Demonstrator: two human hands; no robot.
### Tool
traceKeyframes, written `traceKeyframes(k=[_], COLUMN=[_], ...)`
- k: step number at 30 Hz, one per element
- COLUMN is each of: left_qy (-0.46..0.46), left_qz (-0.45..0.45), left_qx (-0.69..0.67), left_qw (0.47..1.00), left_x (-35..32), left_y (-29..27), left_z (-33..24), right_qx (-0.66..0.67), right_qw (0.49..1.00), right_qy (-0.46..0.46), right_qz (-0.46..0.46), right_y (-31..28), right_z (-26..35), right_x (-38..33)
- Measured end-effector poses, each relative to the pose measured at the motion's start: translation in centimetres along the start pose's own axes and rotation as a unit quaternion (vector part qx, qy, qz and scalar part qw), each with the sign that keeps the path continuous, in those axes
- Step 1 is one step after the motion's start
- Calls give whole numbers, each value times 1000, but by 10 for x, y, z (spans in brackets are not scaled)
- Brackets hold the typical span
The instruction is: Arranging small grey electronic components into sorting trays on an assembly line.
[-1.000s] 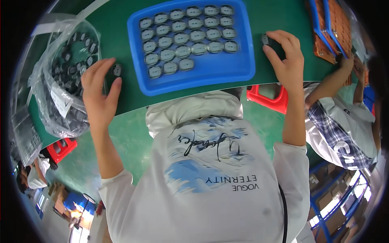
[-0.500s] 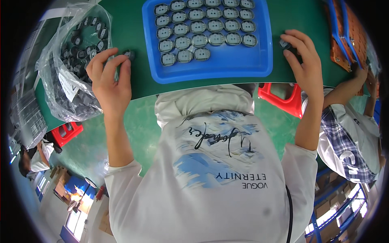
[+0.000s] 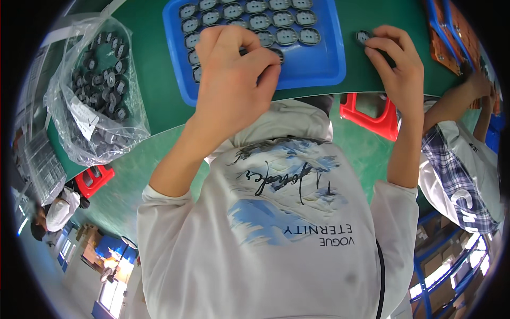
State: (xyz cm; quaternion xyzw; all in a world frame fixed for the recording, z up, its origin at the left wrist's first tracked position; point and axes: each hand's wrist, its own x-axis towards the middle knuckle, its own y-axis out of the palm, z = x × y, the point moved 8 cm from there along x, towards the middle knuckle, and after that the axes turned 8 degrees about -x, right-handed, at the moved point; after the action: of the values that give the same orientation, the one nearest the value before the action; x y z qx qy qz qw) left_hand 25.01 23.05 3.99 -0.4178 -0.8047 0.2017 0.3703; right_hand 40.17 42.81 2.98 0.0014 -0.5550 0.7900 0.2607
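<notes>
My left hand (image 3: 234, 80) is over the blue tray (image 3: 333, 69), its thumb and fingers closed on a small dark oval part (image 3: 279, 55). That part is low over the tray's near rows, next to others partly hidden behind the hand. Rows of oval grey parts with metallic rims (image 3: 286, 36) lie face up in the tray. To the right of the tray, my right hand (image 3: 398, 64) pinches another small dark oval part (image 3: 363, 37) between thumb and fingertips, just above the green table.
A clear plastic bag (image 3: 87, 119) of loose dark parts lies at the left of the green table (image 3: 154, 90). Red stools (image 3: 369, 118) are under the near edge. Orange boards with blue strips (image 3: 451, 42) are at the far right, beside another person's arm (image 3: 457, 106).
My left hand has moved from beside the bag to over the tray, carrying its dark part. My right hand stays right of the tray with its part. The view has shifted slightly.
</notes>
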Motion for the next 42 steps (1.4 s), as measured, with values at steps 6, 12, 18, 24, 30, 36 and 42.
traceKeyframes(k=[6, 12, 18, 24, 30, 36, 42], left_qy=[-12, -31, -35, -37, -59, -111, -302], left_qz=[38, 38, 43, 40, 42, -80, -197], left_qx=[24, 23, 23, 19, -3, 70, 83], left_qw=[999, 999, 998, 998, 997, 988, 929], left_x=[3, 3, 2, 4, 5, -14, -73], left_y=[6, 4, 5, 7, -3, -110, -192], left_z=[5, 9, 7, 5, 10, 45, 127], right_qx=[-19, 43, 42, 240, 52, 77, 250], right_qw=[997, 984, 976, 900, 974, 989, 942], right_qy=[-78, -130, -146, -338, -141, -119, 140], right_qz=[-18, 110, 159, -132, 169, 42, -173], right_y=[-8, 17, 32, 24, 51, 6, 2], right_z=[56, 101, 106, 98, 96, 92, -25], right_x=[11, 35, 39, 25, 46, 48, -1])
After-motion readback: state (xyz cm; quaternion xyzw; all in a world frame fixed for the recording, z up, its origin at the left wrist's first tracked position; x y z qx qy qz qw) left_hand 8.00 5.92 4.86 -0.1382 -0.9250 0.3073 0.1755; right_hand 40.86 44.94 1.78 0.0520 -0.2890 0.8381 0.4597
